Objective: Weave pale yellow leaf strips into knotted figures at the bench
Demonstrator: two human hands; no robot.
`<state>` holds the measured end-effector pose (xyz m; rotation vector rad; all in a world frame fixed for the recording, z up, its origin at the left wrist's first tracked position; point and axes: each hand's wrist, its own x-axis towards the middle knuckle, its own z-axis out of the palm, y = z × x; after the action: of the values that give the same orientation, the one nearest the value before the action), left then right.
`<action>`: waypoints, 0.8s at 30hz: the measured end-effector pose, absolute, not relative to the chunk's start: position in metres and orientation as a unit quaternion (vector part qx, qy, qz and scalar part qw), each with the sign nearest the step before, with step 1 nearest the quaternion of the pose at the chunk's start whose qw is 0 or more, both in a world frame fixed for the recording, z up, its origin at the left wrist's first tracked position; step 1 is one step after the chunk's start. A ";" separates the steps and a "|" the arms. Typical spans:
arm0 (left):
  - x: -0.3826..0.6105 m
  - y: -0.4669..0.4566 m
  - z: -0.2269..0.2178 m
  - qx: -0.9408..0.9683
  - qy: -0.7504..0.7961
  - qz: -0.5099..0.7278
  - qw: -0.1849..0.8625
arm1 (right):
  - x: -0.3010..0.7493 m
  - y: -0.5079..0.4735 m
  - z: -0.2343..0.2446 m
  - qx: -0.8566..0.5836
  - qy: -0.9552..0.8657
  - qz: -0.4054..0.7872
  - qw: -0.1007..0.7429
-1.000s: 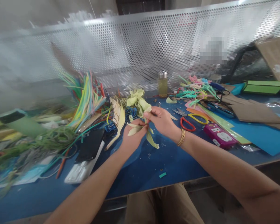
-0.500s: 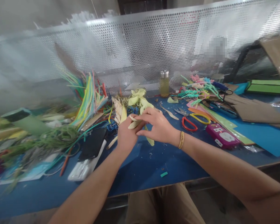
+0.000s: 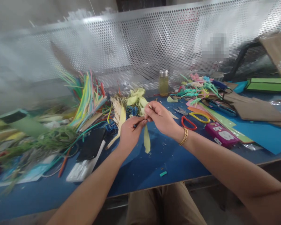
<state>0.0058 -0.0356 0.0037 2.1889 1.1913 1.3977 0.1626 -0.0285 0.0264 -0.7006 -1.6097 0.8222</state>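
Both my hands meet over the middle of the blue table. My left hand is closed, its fingertips pinching the top of a pale yellow-green leaf strip that hangs down toward the table. My right hand, with a gold bracelet on the wrist, is closed too and pinches the same strip from the right, thumb and fingers pressed together at its upper end. Just behind the hands lies a heap of similar pale leaf pieces and dried husk strips.
A bundle of coloured strips fans up at the left, with a black phone and white slab below it. Red and yellow scissors, a pink box, a small bottle, brown card and a perforated metal screen behind.
The hands have lifted slightly and come together fingertip to fingertip. The spread leaf pieces held in my left hand have gone; one strip now hangs straight down between the pinches.
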 end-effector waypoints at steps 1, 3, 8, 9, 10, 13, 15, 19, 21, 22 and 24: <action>0.006 -0.036 0.004 0.763 0.407 0.484 0.129 | 0.163 -0.031 0.028 -0.302 -0.695 0.327 0.564; 0.007 -0.036 0.005 0.771 0.400 0.484 0.107 | 0.163 -0.034 0.030 -0.301 -0.710 0.297 0.562; 0.007 -0.038 0.005 0.790 0.391 0.462 0.093 | 0.161 -0.039 0.030 -0.304 -0.715 0.280 0.564; 0.007 -0.038 0.005 0.794 0.390 0.456 0.094 | 0.161 -0.040 0.030 -0.303 -0.716 0.277 0.564; 0.006 -0.038 0.004 0.796 0.390 0.453 0.095 | 0.161 -0.040 0.031 -0.302 -0.719 0.272 0.564; 0.005 -0.037 0.002 0.798 0.389 0.450 0.096 | 0.160 -0.042 0.031 -0.296 -0.729 0.251 0.564; 0.004 -0.036 0.001 0.801 0.385 0.448 0.098 | 0.160 -0.043 0.031 -0.290 -0.735 0.238 0.564; 0.003 -0.034 -0.001 0.805 0.386 0.440 0.101 | 0.161 -0.043 0.030 -0.285 -0.743 0.231 0.560; 0.003 -0.033 -0.002 0.805 0.387 0.438 0.103 | 0.161 -0.043 0.029 -0.286 -0.744 0.229 0.558; 0.003 -0.033 -0.002 0.805 0.387 0.438 0.104 | 0.161 -0.043 0.029 -0.287 -0.745 0.229 0.557; 0.004 -0.033 -0.001 0.803 0.388 0.439 0.109 | 0.161 -0.043 0.027 -0.289 -0.746 0.231 0.555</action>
<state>0.0036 -0.0335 -0.0012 2.3604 1.1425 1.2924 0.1611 -0.0426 0.0275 -0.6819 -1.7613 0.5452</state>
